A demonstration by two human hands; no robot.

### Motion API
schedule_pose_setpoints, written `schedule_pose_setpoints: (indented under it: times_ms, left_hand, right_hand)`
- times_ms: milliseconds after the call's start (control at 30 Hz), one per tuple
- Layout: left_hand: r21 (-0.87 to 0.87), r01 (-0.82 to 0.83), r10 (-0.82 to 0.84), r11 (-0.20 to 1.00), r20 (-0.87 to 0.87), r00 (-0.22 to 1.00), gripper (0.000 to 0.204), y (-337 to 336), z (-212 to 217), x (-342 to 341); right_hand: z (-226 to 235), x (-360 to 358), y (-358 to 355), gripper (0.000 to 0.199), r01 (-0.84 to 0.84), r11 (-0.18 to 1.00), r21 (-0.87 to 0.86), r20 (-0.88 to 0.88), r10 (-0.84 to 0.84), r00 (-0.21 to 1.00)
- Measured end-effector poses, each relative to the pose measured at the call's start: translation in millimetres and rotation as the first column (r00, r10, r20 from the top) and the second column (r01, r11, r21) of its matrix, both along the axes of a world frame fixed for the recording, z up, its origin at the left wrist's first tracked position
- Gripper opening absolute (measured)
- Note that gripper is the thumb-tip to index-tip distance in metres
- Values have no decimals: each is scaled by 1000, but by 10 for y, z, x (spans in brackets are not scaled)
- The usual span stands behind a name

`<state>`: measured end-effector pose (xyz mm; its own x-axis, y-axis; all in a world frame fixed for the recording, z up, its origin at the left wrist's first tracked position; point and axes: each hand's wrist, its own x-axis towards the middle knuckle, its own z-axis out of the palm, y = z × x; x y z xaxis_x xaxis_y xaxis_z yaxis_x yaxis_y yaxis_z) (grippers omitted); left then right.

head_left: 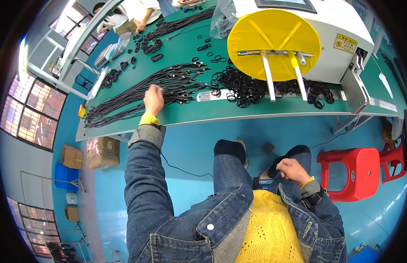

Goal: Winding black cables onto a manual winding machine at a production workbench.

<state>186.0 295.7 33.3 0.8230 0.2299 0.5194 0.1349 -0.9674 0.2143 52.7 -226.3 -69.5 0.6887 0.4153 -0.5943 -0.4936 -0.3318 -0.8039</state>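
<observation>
My left hand (154, 100) is over the near side of a long bundle of black cables (124, 98) laid out on the green table. Its fingertips are smeared by motion, so whether they grip a cable does not show. The cables' metal-tipped ends (183, 100) point right, toward a pile of coiled black cables (243, 85). Above my lap, my right hand (292, 169) is closed in a pinch. What it holds, if anything, is too small to make out.
A white machine (330, 26) with a yellow disc (273, 39) and projecting rods stands at the table's (177, 113) right. A steel ruler (212, 95) lies under the coiled pile. Red stools (361, 173) are at right, cardboard boxes (102, 153) at left. Other people (142, 17) work across the table.
</observation>
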Motion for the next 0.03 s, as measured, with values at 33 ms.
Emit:
schedule_pose_setpoints:
  times_ms: [33]
  left_hand:
    - [-180,51,-29,982,118,993,31,65,20,24]
  right_hand:
    - [-8,11,-16,21,-1,1000,10,2,1,1000]
